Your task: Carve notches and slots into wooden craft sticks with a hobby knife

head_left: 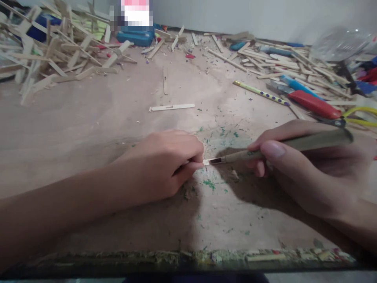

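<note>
My left hand [169, 163] rests on the table with its fingers closed on a pale craft stick [206, 162]. Only the stick's end shows past the fingertips. Between the thumb and fingers of my right hand [312, 173] is a pen-shaped tool with a grey-green handle [321, 140], tilted low. Its narrow dark tip [216, 160] meets or lies over the stick; I cannot tell how deep it goes. Green shavings [209, 183] are scattered around the tip. Beyond my left hand lies a craft stick with a small slot [173, 107], and a similar stick [165, 80] sits behind it.
Joined craft sticks [59, 51] pile up at the back left. Loose sticks [271, 61] heap at the back right, near a yellow pencil [260, 93], a red-handled cutter [315, 104], yellow-handled scissors [357, 116] and a clear plastic bottle [338, 43]. Debris lines the front edge.
</note>
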`<state>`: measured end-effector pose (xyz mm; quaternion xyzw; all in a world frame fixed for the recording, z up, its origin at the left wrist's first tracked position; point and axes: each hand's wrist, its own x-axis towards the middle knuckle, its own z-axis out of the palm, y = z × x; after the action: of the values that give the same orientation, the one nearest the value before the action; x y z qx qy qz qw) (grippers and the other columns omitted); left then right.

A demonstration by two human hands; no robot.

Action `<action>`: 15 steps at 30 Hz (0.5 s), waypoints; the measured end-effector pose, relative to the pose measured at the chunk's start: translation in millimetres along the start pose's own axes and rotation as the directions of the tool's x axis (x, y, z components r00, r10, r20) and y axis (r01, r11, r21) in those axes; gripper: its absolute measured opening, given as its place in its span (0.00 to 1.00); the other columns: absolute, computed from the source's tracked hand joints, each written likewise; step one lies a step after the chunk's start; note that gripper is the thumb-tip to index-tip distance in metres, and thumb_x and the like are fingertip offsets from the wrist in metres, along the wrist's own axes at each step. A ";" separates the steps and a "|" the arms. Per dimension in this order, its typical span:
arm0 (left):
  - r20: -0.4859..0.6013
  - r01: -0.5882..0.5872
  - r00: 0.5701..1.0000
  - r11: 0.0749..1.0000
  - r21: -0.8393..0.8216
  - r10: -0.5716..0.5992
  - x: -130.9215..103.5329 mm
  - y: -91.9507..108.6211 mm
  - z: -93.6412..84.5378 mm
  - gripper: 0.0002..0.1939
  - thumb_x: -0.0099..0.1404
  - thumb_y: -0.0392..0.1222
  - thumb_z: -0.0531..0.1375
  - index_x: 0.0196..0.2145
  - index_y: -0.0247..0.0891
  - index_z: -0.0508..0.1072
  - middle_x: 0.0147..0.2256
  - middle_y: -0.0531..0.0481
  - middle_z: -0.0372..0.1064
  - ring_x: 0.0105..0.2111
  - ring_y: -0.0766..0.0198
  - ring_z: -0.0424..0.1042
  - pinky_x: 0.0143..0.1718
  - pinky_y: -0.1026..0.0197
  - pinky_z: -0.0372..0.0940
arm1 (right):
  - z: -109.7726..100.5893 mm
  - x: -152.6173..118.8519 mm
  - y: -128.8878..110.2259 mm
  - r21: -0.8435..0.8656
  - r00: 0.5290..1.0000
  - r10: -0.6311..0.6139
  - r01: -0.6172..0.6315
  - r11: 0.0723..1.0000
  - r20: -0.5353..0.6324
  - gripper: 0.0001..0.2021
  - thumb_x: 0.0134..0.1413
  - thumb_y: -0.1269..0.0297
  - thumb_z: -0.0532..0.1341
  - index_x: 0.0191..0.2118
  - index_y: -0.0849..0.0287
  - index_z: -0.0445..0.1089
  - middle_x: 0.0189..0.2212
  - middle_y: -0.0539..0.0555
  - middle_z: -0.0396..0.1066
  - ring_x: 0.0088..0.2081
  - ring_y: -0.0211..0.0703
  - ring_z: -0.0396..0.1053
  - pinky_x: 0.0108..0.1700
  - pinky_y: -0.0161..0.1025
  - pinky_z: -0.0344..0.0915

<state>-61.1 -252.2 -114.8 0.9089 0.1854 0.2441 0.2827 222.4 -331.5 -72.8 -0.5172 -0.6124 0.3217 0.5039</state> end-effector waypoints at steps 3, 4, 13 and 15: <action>0.040 0.026 0.999 1.000 0.012 -0.026 0.2 1.3 -2.7 0.14 0.89 0.34 0.61 0.42 0.42 0.79 0.36 0.55 0.78 0.36 0.60 0.72 0.45 0.53 0.65 | -1.1 -1.4 -3.1 -0.077 0.998 -0.056 0.058 0.995 0.017 0.07 0.67 0.67 0.80 0.35 0.49 0.90 0.25 0.48 0.81 0.22 0.38 0.75 0.24 0.38 0.66; 0.049 0.030 0.998 0.999 0.017 -0.031 0.1 2.0 -3.4 0.14 0.89 0.34 0.61 0.42 0.42 0.80 0.36 0.55 0.78 0.36 0.60 0.71 0.45 0.53 0.64 | -1.5 -1.4 -3.3 -0.092 0.998 -0.066 0.068 0.993 0.022 0.07 0.68 0.67 0.80 0.36 0.49 0.90 0.25 0.48 0.82 0.22 0.38 0.75 0.24 0.39 0.65; 0.085 0.049 0.994 0.985 0.163 -0.064 2.0 22.7 -7.4 0.13 0.88 0.35 0.60 0.42 0.42 0.79 0.39 0.49 0.82 0.40 0.53 0.74 0.46 0.45 0.58 | -12.4 6.0 -10.5 -0.219 0.963 -0.143 0.193 0.956 0.227 0.07 0.72 0.66 0.77 0.39 0.48 0.89 0.28 0.48 0.87 0.23 0.39 0.79 0.23 0.36 0.69; 0.118 0.016 0.993 0.994 0.112 -0.029 3.1 26.8 -10.8 0.14 0.88 0.35 0.61 0.40 0.42 0.79 0.38 0.50 0.81 0.38 0.55 0.73 0.45 0.46 0.60 | -14.7 6.2 -12.0 -0.226 0.949 -0.163 0.227 0.947 0.271 0.07 0.76 0.65 0.76 0.41 0.48 0.88 0.29 0.47 0.87 0.23 0.38 0.79 0.23 0.35 0.70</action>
<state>-59.2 -266.8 -89.8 0.9340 0.1916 0.1754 0.2452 232.9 -330.5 -55.8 -0.4695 -0.7554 0.2508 0.3821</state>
